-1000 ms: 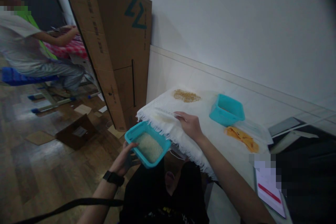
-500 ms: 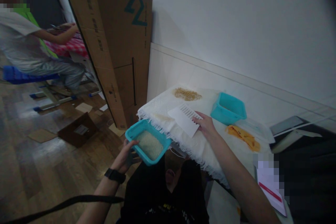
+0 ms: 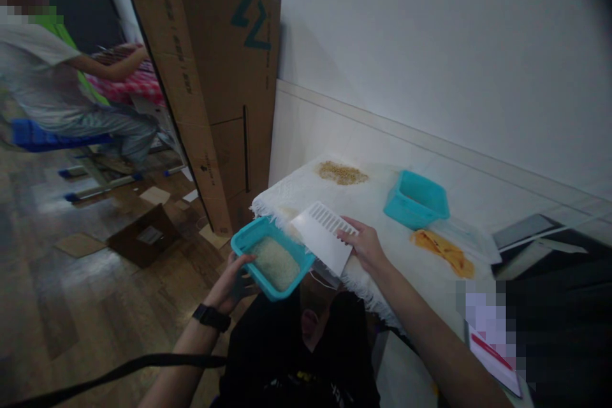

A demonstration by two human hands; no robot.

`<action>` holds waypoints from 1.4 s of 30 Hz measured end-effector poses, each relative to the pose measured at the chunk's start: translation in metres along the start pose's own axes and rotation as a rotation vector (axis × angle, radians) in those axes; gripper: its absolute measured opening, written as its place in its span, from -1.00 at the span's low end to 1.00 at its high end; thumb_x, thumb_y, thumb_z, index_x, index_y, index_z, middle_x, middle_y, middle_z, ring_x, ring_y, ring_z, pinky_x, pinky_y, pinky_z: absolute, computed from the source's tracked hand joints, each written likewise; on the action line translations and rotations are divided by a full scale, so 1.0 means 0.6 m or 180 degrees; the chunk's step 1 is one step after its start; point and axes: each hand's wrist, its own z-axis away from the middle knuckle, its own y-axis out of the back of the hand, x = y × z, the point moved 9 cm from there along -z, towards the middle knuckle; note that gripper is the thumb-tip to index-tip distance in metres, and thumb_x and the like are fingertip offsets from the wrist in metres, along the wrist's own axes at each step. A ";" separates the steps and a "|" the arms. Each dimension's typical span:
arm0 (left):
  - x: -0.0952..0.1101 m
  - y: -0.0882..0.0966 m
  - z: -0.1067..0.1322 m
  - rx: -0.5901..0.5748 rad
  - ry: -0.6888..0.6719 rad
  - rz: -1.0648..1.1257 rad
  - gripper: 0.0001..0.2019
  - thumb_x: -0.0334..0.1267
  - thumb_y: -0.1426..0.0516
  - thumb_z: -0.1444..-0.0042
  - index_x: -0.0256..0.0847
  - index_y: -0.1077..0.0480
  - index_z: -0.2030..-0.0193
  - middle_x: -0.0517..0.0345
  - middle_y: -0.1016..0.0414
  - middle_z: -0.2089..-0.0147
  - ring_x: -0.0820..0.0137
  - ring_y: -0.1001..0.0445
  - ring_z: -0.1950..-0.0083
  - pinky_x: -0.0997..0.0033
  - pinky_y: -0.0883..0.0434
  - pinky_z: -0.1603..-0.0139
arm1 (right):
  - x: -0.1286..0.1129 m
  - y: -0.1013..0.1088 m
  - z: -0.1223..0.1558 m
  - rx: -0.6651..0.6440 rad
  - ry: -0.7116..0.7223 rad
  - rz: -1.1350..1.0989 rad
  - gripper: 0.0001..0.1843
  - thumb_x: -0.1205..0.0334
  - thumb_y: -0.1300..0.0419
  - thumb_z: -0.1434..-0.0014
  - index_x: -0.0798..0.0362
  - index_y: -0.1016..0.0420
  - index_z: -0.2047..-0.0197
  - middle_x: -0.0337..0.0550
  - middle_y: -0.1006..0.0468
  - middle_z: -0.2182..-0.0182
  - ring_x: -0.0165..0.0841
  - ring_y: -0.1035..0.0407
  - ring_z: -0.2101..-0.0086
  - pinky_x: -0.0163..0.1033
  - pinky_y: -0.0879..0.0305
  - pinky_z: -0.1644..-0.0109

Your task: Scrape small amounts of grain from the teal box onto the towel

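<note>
My left hand (image 3: 235,280) grips the near left rim of a turquoise plastic tub (image 3: 243,243), thumb over the edge. Pale grains that look like rice (image 3: 278,261) cover the bottom of this tub, which I hold at the table's front edge. In my right hand (image 3: 366,242) is a flat white plastic scraper (image 3: 322,236) with a row of slots, pinched at its right side. The scraper's left part reaches to the tub's right rim; whether they touch I cannot tell. Some pale grains (image 3: 289,211) lie on the white cloth (image 3: 377,204) behind it.
A pile of brown grain (image 3: 342,173) lies farther back on the cloth. To the right stand a second turquoise tub (image 3: 421,207), an orange cloth (image 3: 444,252) and a clear lid (image 3: 473,241). A tall cardboard box (image 3: 229,76) rises at the left; beyond it a person (image 3: 43,70) sits.
My right hand has brought the scraper left and toward me, from over the cloth to the tub's right rim. The tub in my left hand has hardly shifted.
</note>
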 end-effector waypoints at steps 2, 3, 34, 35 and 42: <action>0.001 0.000 0.000 0.0007 -0.0012 -0.0021 -0.51 -0.08 -0.31 -0.13 0.09 -0.19 -0.11 0.12 -0.47 0.11 0.17 -0.62 0.21 0.04 -0.60 0.14 | -0.003 -0.010 0.013 -0.0081 0.0094 0.0066 -0.23 0.02 -0.60 0.28 0.10 -0.72 -0.05 -0.11 -0.74 0.36 -0.22 -0.54 0.43 -0.15 -0.48 0.31; 0.002 0.000 0.001 0.0011 -0.0015 -0.0027 -0.51 -0.08 -0.31 -0.13 0.09 -0.19 -0.11 0.11 -0.47 0.10 0.17 -0.62 0.21 0.04 -0.60 0.15 | -0.007 -0.012 0.015 -0.0106 0.0151 0.0095 -0.25 0.04 -0.60 0.28 0.10 -0.72 -0.04 -0.11 -0.74 0.35 -0.23 -0.54 0.43 -0.16 -0.48 0.30; 0.011 0.018 0.000 0.0109 -0.0038 0.0054 -0.49 -0.13 -0.31 -0.07 0.08 -0.22 -0.12 0.11 -0.46 0.11 0.13 -0.61 0.18 0.01 -0.60 0.16 | -0.032 -0.075 -0.040 -0.0552 0.0294 0.0110 -0.26 -0.01 -0.61 0.27 0.06 -0.74 -0.02 -0.12 -0.74 0.34 -0.22 -0.54 0.40 -0.14 -0.45 0.26; 0.011 0.019 0.000 0.0120 -0.0037 0.0056 -0.49 -0.13 -0.31 -0.07 0.08 -0.22 -0.11 0.12 -0.45 0.13 0.13 -0.61 0.19 0.01 -0.60 0.16 | -0.038 -0.068 -0.048 -0.0447 0.0297 0.0099 -0.23 -0.02 -0.61 0.27 0.06 -0.72 -0.06 -0.12 -0.74 0.34 -0.22 -0.54 0.40 -0.14 -0.45 0.27; 0.016 0.023 0.000 0.0156 -0.0041 0.0066 -0.52 -0.14 -0.30 -0.08 0.08 -0.21 -0.08 0.13 -0.45 0.14 0.15 -0.60 0.23 0.01 -0.60 0.18 | -0.043 -0.036 -0.152 0.0320 0.0121 -0.0269 -0.18 0.11 -0.55 0.38 0.08 -0.68 -0.07 -0.14 -0.74 0.30 -0.20 -0.56 0.35 -0.12 -0.48 0.27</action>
